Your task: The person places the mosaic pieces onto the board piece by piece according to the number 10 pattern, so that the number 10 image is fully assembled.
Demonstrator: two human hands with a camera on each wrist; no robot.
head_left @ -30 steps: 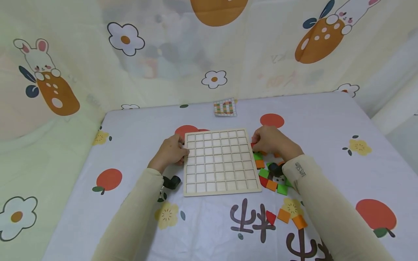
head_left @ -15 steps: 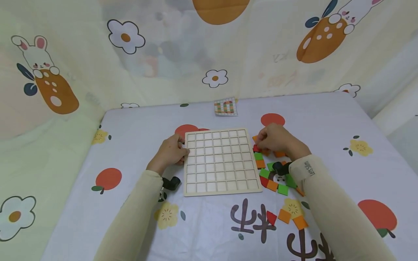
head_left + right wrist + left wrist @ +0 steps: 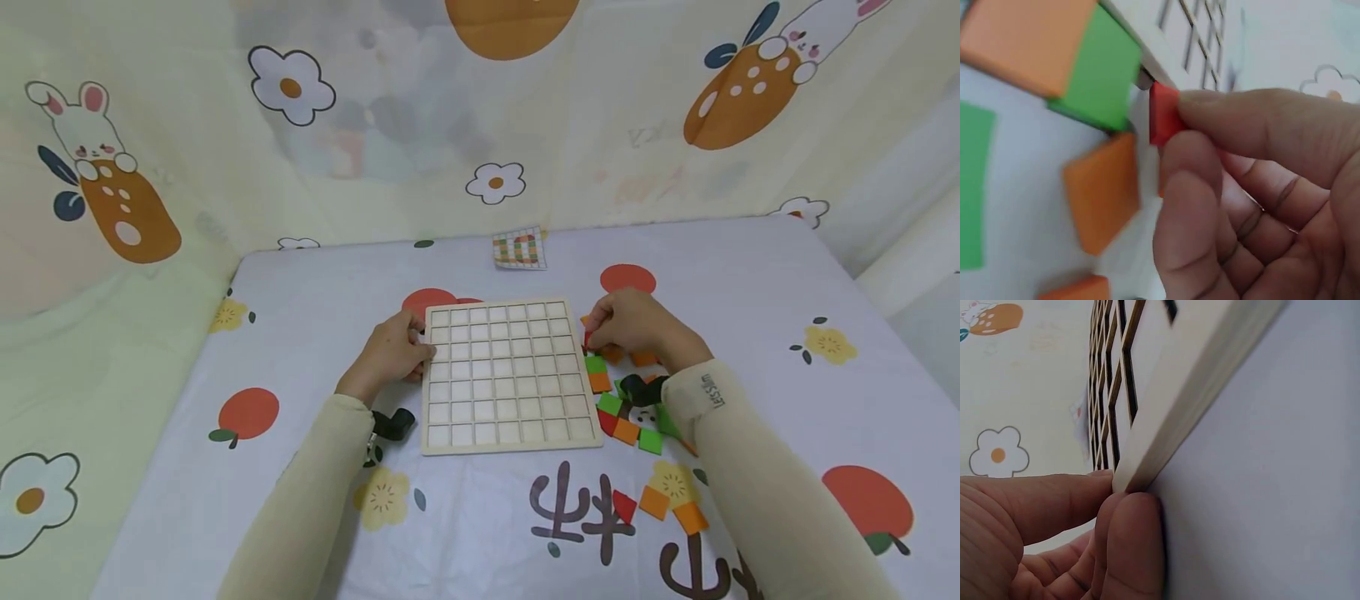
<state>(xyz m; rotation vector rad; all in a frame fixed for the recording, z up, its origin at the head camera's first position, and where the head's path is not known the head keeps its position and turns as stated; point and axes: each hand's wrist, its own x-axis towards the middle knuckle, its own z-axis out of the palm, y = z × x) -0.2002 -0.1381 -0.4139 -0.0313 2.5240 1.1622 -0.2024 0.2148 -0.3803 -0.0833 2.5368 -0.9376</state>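
In the head view, the right hand (image 3: 636,322) is hiding most of the red piece (image 3: 1165,115) it is pinching, the right sleeve (image 3: 765,475) and black wrist camera (image 3: 639,390) are covering some coloured pieces (image 3: 627,430), and the printed card (image 3: 519,249) is showing a pattern too small to make out. The left wrist view is cutting off the board (image 3: 1191,381) at the top and the left hand (image 3: 1044,509) at the left and bottom, while the right wrist view is blurring and cropping an orange piece (image 3: 1029,37) and a green piece (image 3: 971,187).
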